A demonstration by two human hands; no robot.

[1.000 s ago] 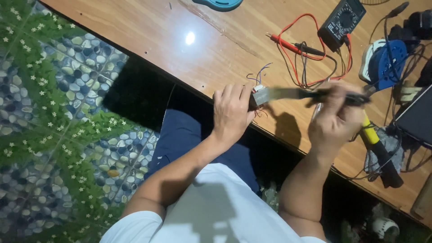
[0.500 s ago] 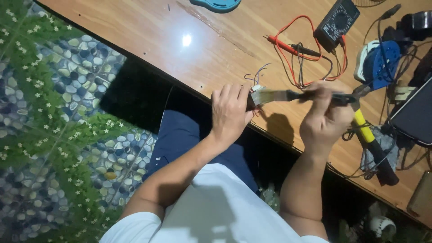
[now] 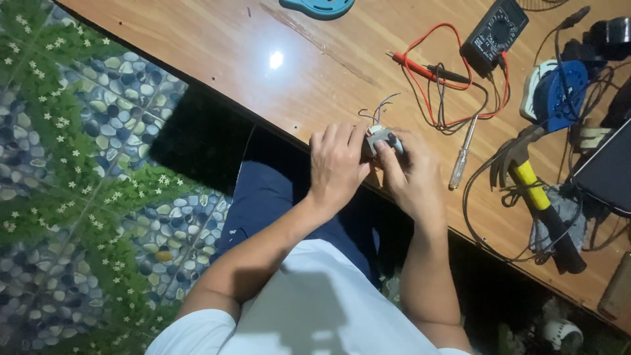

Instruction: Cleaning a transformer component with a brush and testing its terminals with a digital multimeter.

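My left hand (image 3: pixel 336 165) and my right hand (image 3: pixel 412 173) meet at the near edge of a wooden table (image 3: pixel 217 46). Between them they hold a small grey electrical part (image 3: pixel 379 139) with thin coloured wires (image 3: pixel 374 113) sticking out of its far side. My left fingers wrap its left side. My right fingers press on its right side and top. Most of the part is hidden by the fingers. A slim screwdriver (image 3: pixel 460 158) lies on the table just right of my right hand.
A black multimeter (image 3: pixel 494 30) with red and black leads (image 3: pixel 439 69) lies at the back. A yellow-handled hammer (image 3: pixel 537 197), a blue and white device (image 3: pixel 555 92), tangled cables and a dark tablet (image 3: pixel 608 172) crowd the right. A pebble-pattern mat covers the floor on the left.
My right hand held a brush against the part earlier. Now the brush is out of view, and my right hand has moved left onto the part.
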